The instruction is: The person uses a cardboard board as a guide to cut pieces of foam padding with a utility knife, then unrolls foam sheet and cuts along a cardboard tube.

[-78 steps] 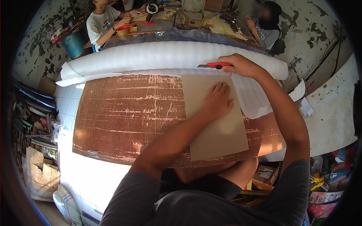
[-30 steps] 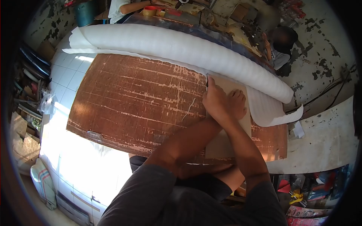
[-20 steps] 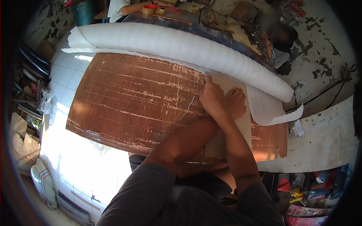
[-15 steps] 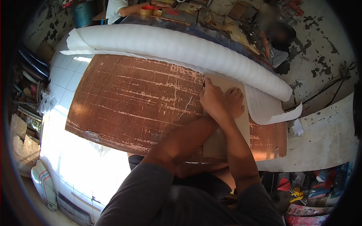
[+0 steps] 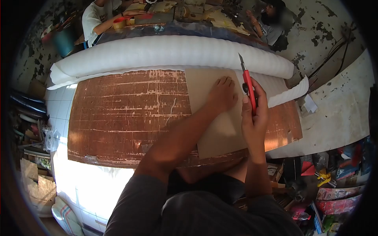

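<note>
My right hand (image 5: 256, 112) is closed around a red utility knife (image 5: 250, 88). Its blade is extended and points up, raised above the board. My left hand (image 5: 223, 93) rests palm down on a tan cardboard sheet (image 5: 212, 133), fingers slightly bent and nothing in them. The sheet lies on a scored brown wooden board (image 5: 122, 114), and its far end reaches the roll of white foam sheeting (image 5: 169, 51). A loose flap of the foam spreads to the right of the cardboard, partly hidden behind my right hand.
A thin white strip (image 5: 172, 110) lies on the board. Beyond the roll, two people sit at another worktable; one sleeve (image 5: 91, 23) shows at left. Clutter (image 5: 323, 177) fills the floor at right. Cardboard scraps (image 5: 39, 181) stand at far left.
My right hand has lifted the knife off the cardboard's left edge and swung right, uncrossing my arms. My left hand stays on the cardboard, which now lies slightly turned. The camera view has shifted.
</note>
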`<state>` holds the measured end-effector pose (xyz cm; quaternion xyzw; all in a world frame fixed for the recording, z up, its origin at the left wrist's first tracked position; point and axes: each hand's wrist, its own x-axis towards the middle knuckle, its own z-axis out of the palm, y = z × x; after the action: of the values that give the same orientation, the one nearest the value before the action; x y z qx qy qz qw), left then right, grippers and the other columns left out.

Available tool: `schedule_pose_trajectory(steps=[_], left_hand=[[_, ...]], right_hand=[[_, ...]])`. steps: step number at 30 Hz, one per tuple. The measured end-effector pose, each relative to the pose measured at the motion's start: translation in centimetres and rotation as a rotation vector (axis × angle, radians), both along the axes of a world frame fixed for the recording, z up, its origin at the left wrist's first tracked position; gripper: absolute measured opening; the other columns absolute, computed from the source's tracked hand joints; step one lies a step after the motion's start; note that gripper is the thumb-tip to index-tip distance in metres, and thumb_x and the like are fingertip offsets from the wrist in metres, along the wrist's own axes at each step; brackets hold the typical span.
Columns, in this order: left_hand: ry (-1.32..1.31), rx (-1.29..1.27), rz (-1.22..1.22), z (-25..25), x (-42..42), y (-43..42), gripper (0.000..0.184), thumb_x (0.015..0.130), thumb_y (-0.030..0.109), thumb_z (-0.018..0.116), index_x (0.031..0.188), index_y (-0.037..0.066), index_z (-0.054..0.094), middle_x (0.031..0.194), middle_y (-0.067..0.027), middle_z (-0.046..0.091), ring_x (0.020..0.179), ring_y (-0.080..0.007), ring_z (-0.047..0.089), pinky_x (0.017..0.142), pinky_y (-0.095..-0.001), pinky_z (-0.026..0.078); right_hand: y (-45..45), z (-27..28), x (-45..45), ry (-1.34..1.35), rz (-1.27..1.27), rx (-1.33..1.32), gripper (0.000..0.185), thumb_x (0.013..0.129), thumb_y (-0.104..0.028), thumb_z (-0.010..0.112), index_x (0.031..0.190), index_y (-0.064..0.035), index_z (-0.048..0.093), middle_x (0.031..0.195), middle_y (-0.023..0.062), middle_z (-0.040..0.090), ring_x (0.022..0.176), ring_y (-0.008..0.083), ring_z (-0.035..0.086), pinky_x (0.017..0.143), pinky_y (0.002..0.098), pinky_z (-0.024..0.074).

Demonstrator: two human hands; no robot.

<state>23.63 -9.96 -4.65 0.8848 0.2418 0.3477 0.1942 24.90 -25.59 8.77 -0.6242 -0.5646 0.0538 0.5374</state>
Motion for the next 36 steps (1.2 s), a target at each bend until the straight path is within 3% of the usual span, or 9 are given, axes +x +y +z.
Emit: schedule_pose_trajectory(steps=[3, 5, 7, 12, 15, 21, 27, 32, 36], left_hand=[[0.152, 0.091, 0.056, 0.7, -0.3, 0.2, 0.063, 0.095, 0.036, 0.059, 0.14, -0.007, 0.051, 0.15, -0.0223, 0.049, 0.144, -0.0345, 0.041, 0.123, -0.0452, 0.028], [0.078, 0.109, 0.066, 0.4, -0.1, 0.3, 0.059, 0.095, 0.036, 0.061, 0.136, -0.007, 0.055, 0.145, -0.0238, 0.054, 0.139, -0.0395, 0.046, 0.119, -0.046, 0.035], [0.078, 0.133, 0.046, 0.3, -0.1, 0.3, 0.058, 0.095, 0.035, 0.062, 0.135, -0.007, 0.055, 0.145, -0.0243, 0.054, 0.138, -0.0395, 0.047, 0.119, -0.046, 0.035], [0.104, 0.148, 0.013, 1.1, -0.4, 0.2, 0.055, 0.095, 0.032, 0.063, 0.134, -0.007, 0.057, 0.143, -0.0254, 0.055, 0.136, -0.0399, 0.049, 0.117, -0.0468, 0.038], [0.12, 0.169, 0.025, 1.2, -0.3, 0.3, 0.054, 0.096, 0.031, 0.063, 0.135, -0.006, 0.058, 0.144, -0.0255, 0.055, 0.137, -0.0403, 0.049, 0.116, -0.0469, 0.04], [0.149, 0.139, 0.032, 1.7, -0.4, 0.1, 0.057, 0.097, 0.035, 0.062, 0.137, -0.005, 0.057, 0.147, -0.0236, 0.054, 0.14, -0.0386, 0.047, 0.117, -0.0451, 0.039], [0.15, 0.133, 0.027, 1.7, -0.4, 0.1, 0.056, 0.098, 0.037, 0.062, 0.137, -0.003, 0.058, 0.148, -0.0214, 0.054, 0.139, -0.0377, 0.048, 0.116, -0.0447, 0.04], [0.075, 0.094, -0.007, 1.7, -0.5, 0.5, 0.053, 0.098, 0.037, 0.064, 0.135, 0.0, 0.061, 0.143, -0.0218, 0.059, 0.132, -0.0378, 0.056, 0.111, -0.0427, 0.045], [0.094, -0.26, -0.053, 5.0, -1.6, 0.3, 0.048, 0.097, 0.034, 0.067, 0.135, 0.006, 0.064, 0.141, -0.0203, 0.061, 0.127, -0.0354, 0.06, 0.108, -0.0408, 0.047]], right_hand=[[-3.9, -2.4, 3.5, -0.071, -0.207, 0.149, 0.04, 0.107, -0.016, 0.054, 0.142, 0.0034, 0.049, 0.131, 0.0148, 0.06, 0.109, 0.0185, 0.058, 0.095, 0.0315, 0.0467], [-6.2, -4.8, 6.1, -0.017, -0.386, 0.297, 0.038, 0.108, -0.017, 0.055, 0.141, 0.0023, 0.048, 0.109, 0.0036, 0.055, 0.088, 0.0064, 0.048, 0.075, 0.021, 0.0418], [-8.2, -6.6, 9.2, -0.011, -0.578, 0.41, 0.036, 0.109, -0.017, 0.054, 0.14, 0.0002, 0.048, 0.103, 0.0022, 0.052, 0.082, 0.006, 0.044, 0.071, 0.0205, 0.0384], [-11.9, -9.3, 17.1, -0.111, -0.834, 0.08, 0.037, 0.106, -0.013, 0.054, 0.137, 0.0055, 0.049, 0.119, 0.0219, 0.061, 0.104, 0.0312, 0.059, 0.095, 0.0384, 0.0454], [-12.1, -11.7, 20.7, -0.265, -0.794, -0.199, 0.041, 0.098, -0.006, 0.057, 0.136, 0.0053, 0.051, 0.124, 0.0324, 0.058, 0.113, 0.047, 0.059, 0.097, 0.0493, 0.0471], [-11.1, -12.6, 20.6, -0.363, -0.851, -0.226, 0.046, 0.094, -0.01, 0.064, 0.137, 0.0034, 0.054, 0.117, 0.0301, 0.059, 0.105, 0.047, 0.059, 0.095, 0.0502, 0.0475], [-11.7, -13.0, 20.6, -0.356, -0.857, -0.226, 0.049, 0.094, -0.016, 0.066, 0.139, -0.0013, 0.055, 0.124, 0.0281, 0.056, 0.116, 0.0481, 0.051, 0.1, 0.0536, 0.0426], [-12.8, -10.7, 17.1, -0.432, -0.849, -0.092, 0.045, 0.096, -0.016, 0.064, 0.138, -0.0015, 0.056, 0.124, 0.0232, 0.059, 0.116, 0.0411, 0.055, 0.101, 0.0499, 0.0433], [-14.1, -9.2, 10.9, 0.231, -0.327, -0.155, 0.045, 0.099, -0.014, 0.067, 0.14, 0.0001, 0.053, 0.099, 0.0126, 0.068, 0.079, 0.0183, 0.065, 0.073, 0.0323, 0.054]])
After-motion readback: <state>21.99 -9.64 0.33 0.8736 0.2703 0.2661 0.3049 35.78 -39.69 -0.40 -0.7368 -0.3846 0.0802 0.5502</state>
